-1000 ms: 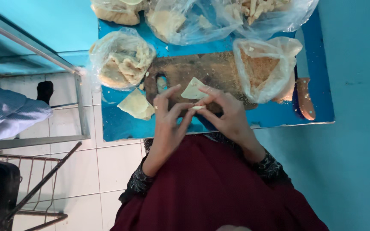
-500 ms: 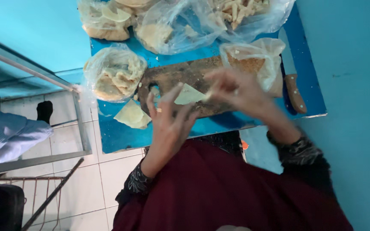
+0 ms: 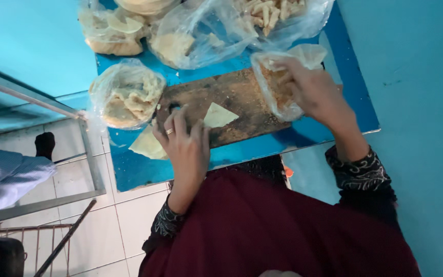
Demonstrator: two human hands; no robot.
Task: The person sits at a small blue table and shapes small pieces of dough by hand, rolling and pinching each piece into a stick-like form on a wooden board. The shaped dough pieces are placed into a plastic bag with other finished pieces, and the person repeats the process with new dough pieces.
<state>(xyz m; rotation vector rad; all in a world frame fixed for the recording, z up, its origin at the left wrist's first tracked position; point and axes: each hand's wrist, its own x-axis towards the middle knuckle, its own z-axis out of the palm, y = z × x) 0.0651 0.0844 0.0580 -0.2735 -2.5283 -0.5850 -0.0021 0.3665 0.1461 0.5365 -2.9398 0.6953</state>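
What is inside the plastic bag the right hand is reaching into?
The plastic bag holds brownish crumbly filling. The right hand covers part of the opening, so what its fingers hold is hidden.

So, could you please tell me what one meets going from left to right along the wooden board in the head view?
Bag of pale dough pieces → left hand → folded triangle of dough → small bag of filling → right hand.

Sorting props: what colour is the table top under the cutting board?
Blue table top, clearest in the head view.
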